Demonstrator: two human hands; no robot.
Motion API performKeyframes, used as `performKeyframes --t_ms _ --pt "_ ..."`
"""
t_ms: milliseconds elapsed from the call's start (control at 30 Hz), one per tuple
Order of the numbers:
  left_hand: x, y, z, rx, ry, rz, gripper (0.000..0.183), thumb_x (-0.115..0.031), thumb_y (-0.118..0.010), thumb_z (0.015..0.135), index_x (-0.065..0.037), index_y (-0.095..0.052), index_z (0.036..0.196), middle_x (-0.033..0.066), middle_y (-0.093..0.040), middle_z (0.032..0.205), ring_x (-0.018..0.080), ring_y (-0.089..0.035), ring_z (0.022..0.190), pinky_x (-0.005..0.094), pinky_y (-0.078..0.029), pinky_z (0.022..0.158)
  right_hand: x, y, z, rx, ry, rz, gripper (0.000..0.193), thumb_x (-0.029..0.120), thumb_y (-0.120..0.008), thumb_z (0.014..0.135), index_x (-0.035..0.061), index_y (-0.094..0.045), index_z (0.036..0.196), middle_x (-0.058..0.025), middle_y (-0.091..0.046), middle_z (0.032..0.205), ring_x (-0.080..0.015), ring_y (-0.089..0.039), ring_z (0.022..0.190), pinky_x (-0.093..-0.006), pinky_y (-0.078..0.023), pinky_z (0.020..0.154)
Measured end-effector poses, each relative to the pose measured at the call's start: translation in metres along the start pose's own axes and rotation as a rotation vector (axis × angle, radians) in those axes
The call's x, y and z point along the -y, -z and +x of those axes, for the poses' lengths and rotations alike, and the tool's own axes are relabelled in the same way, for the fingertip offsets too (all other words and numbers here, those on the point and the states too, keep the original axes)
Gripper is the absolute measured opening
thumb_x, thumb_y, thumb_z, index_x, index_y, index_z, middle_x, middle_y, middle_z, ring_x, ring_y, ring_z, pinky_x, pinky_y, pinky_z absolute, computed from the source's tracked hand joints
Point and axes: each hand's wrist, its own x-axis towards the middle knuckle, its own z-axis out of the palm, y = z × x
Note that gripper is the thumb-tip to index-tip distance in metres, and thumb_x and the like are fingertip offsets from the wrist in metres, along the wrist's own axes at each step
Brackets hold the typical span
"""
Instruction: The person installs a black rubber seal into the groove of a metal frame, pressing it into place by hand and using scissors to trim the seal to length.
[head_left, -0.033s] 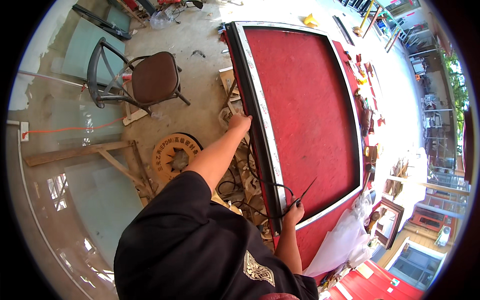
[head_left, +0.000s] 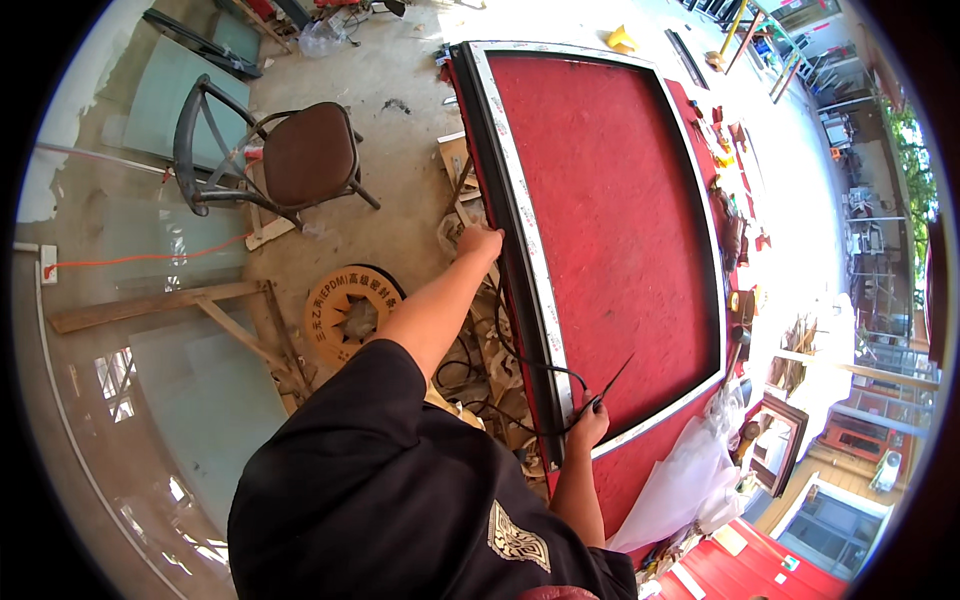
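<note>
A window or door frame [head_left: 535, 260], white-faced with black edges, lies on a red-covered worktable [head_left: 615, 220]. My left hand [head_left: 481, 243] is closed at the frame's near left edge, its fingertips partly hidden. From there a black sealing strip [head_left: 499, 325] hangs in a loop and crosses the frame toward my right hand [head_left: 590, 428]. That hand is closed over the frame's lower left corner, gripping a slim dark pointed tool [head_left: 617, 373], whose exact kind I cannot make out. The strip passes at the right hand's fingers too.
A brown-seated chair [head_left: 310, 155] and a round cardboard reel [head_left: 352, 310] stand left of the table. A wooden trestle [head_left: 200, 303] leans by glass panes. Hand tools [head_left: 732, 220] line the table's far right edge; white plastic sheeting [head_left: 680, 480] drapes at its lower end.
</note>
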Motion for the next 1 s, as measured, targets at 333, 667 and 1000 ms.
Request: performKeyframes --t_ms 333,667,1000 --pt "0.024 -0.011 0.007 -0.045 -0.062 -0.01 0.03 -0.026 -0.078 0.096 -0.001 -0.069 0.11 0.0175 -0.076 0.096 0.0294 -0.074 0.079 0.044 -0.058 0.069 0.018 -0.003 -0.009 -0.021 0.001 -0.067 0.044 0.039 -0.077 0.101 0.0061 -0.06 0.076 -0.0005 -0.054 0.062 -0.0136 -0.053 0.05 -0.0326 -0.042 0.047" --pt "0.023 -0.018 0.014 -0.174 -0.082 0.129 0.026 -0.022 -0.076 0.1 0.001 -0.068 0.108 0.0138 -0.072 0.089 0.0239 -0.065 0.062 0.0427 -0.055 0.061 -0.005 -0.003 0.004 -0.049 0.061 -0.144 0.053 0.048 -0.077 0.097 -0.001 -0.067 0.08 -0.011 -0.063 0.063 -0.0244 -0.062 0.058 -0.0427 -0.048 0.06" --pt "0.0 -0.012 -0.035 -0.086 -0.053 0.17 0.033 -0.028 -0.074 0.101 0.0 -0.07 0.117 0.0181 -0.075 0.108 0.0336 -0.071 0.092 0.0482 -0.059 0.082 -0.008 -0.003 0.008 -0.039 0.012 -0.108 0.047 0.043 -0.078 0.097 0.0003 -0.068 0.081 -0.0083 -0.062 0.063 -0.0209 -0.06 0.056 -0.0394 -0.045 0.056"
